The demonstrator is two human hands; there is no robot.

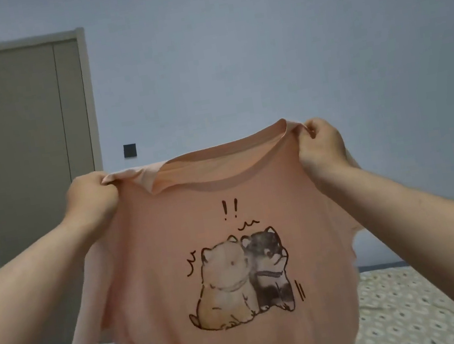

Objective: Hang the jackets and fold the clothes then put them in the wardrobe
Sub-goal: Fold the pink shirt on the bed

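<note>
- Head view: a plain pale wall (257, 33) fills the background, and the task's thing hangs in the air in front of it, not on the bed and not in any wardrobe.
- The pink T-shirt (171, 240) is held up at chest height by its two shoulders. The neckline is stretched wide between the hands, the body drops out of the bottom of the frame, and one sleeve dangles at lower left.
- A closed grey-green door (27, 158) stands at the left. No wardrobe is in sight.
- The bed (414, 308), with a patterned cover, lies low on the right, just behind the shirt's hem side.
- The cartoon print (242, 279) of two dogs faces the camera, so the front is towards the person.
- Left grip (90, 196): fingers are curled tight, pinching a bunched fold of the left shoulder seam.
- Right grip (319, 145): it is likewise closed, thumb and fingers pinching the right shoulder beside the collar.
- A dark wall switch (130, 151) sits beside the door frame.
- Judged step: the shirt is being spread out and squared before folding. The next move probably calls for lowering it flat onto the bed, likely print down, with both shoulders kept level so the fabric lands without creases. The sleeves then fold inward.
</note>
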